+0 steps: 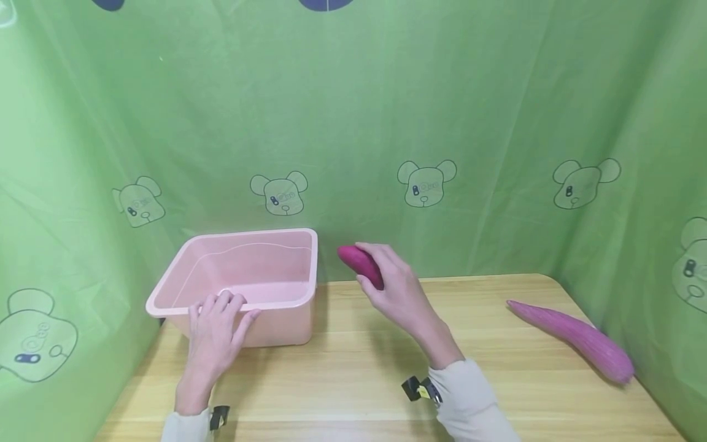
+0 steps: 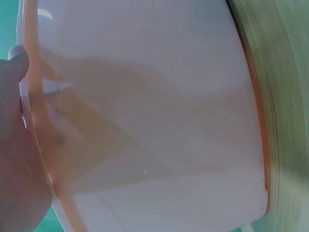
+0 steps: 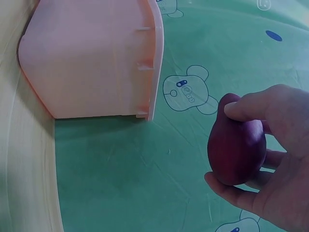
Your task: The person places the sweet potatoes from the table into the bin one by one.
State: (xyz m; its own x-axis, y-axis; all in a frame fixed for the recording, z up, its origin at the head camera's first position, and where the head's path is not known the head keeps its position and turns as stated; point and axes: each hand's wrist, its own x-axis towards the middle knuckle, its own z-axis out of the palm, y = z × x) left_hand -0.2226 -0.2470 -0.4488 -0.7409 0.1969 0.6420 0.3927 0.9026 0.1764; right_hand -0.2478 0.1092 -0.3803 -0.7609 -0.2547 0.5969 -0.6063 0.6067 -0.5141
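My right hand holds a smooth magenta sweet potato in the air, right of the pink plastic basin. In the right wrist view the sweet potato looks dark and pear-shaped, gripped between thumb and fingers. My left hand grips the near rim of the basin, its fingers bent over the edge and the thumb on the outer side. The left wrist view shows the basin's outer wall and part of that hand at the rim.
A long purple eggplant lies on the right side of the wooden table. Green cloth with bear-head prints hangs behind and on both sides. The basin stands at the table's back left.
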